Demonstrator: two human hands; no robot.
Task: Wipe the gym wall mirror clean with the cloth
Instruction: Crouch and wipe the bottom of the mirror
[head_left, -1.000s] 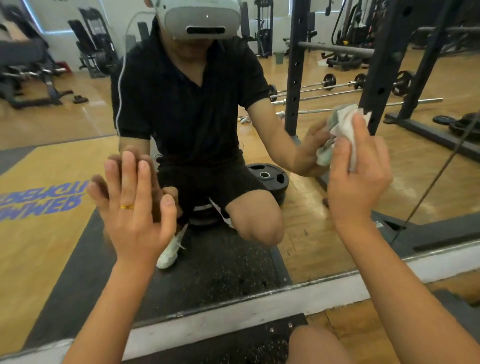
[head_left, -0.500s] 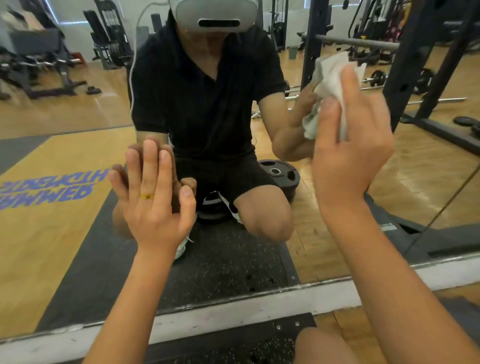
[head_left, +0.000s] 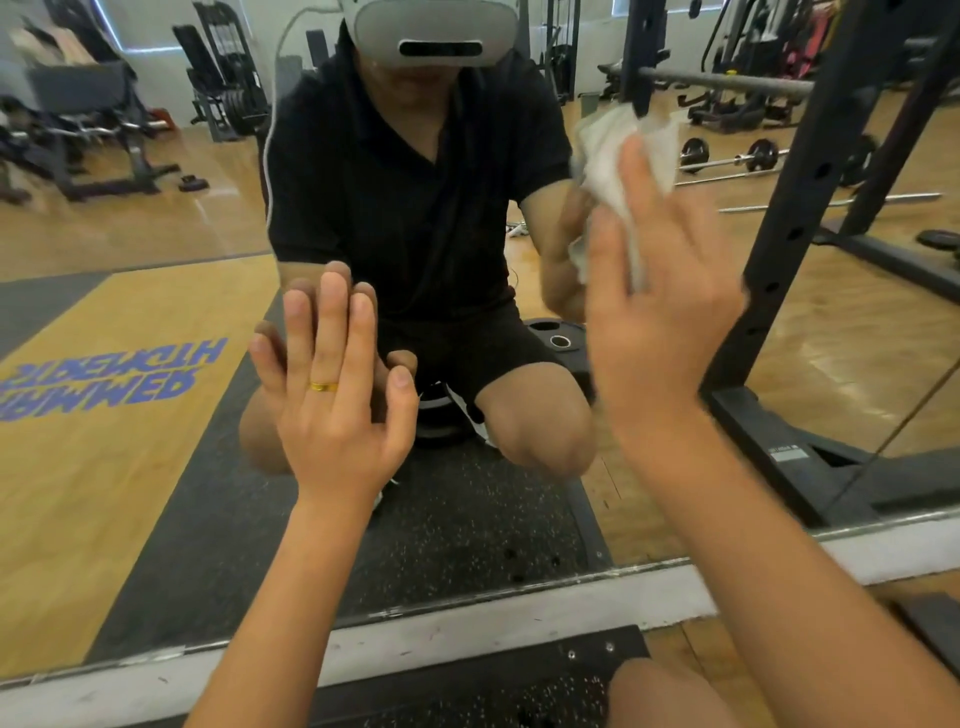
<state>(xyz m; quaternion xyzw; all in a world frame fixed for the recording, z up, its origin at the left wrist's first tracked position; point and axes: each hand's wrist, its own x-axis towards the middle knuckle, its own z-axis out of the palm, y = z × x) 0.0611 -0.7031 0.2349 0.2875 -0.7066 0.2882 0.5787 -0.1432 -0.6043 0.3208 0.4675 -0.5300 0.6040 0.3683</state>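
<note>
Cloth (head_left: 605, 166), pale and crumpled, is pressed against the wall mirror (head_left: 130, 467) in the upper right of the view. It sits level with the shoulder of the reflected person (head_left: 415, 182) and just left of a reflected black rack upright (head_left: 810, 208). My right hand (head_left: 660, 312) covers most of it, with the fingers straight and spread over the cloth and the palm toward the glass, pressing rather than clenching. I judge this flat hold is chosen so the widest patch of fabric meets the glass. Hand and cloth are blurred, so I cannot tell whether the thumb tucks under an edge.

The cloth is bunched into a lump taller than it is wide. Its long axis runs nearly upright along the glass, in line with the fingers. Its top edge pokes out above the fingertips, and a lower fold shows left of the palm. Its broad face is turned to the mirror.

My left hand (head_left: 337, 415) rests lower and to the left, holding nothing. Its fingers are straight and close together, the fingertips meeting their own reflection, and a gold ring (head_left: 323, 386) sits on one finger. I take this hand as a brace, steadying a crouched body while the other hand works.

Beyond, the mirror shows the person crouched on a dark mat (head_left: 467, 519), with a weight plate (head_left: 558, 340) on the floor behind and barbells (head_left: 727, 161) on wood flooring. A white strip (head_left: 467, 631) runs under the mirror's bottom edge.
</note>
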